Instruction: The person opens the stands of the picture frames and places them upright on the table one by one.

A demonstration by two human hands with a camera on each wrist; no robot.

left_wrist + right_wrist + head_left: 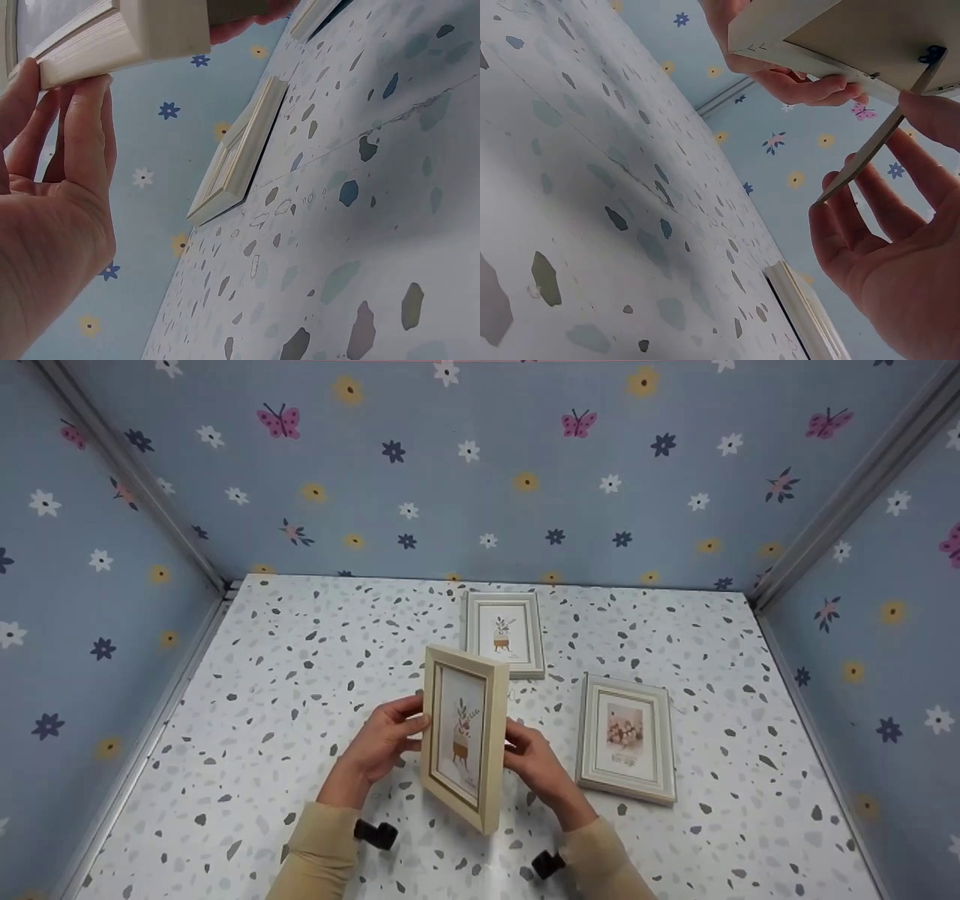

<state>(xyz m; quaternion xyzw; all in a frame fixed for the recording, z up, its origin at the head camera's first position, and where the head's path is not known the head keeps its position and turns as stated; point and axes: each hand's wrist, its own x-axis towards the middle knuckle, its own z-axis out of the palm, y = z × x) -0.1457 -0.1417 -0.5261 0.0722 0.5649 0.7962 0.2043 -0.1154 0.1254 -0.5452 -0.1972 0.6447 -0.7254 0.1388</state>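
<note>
A cream picture frame (459,735) with a potted-plant print stands tilted above the table, turned partly to the right. My left hand (381,741) grips its left edge, thumb in front; in the left wrist view the fingers (85,131) lie against the frame's side. Behind the frame, my right hand (538,763) is partly hidden in the head view. The right wrist view shows the frame's plain back (862,37) and a hinged easel stand (877,141) swung out from it. The right thumb and fingers (829,232) pinch that stand.
A second frame (535,637) with a plant print lies flat behind the held one. To the right lies a frame (589,735) with a flower photo. Speckled white table (300,660) meets blue patterned walls (480,472) at the back and sides.
</note>
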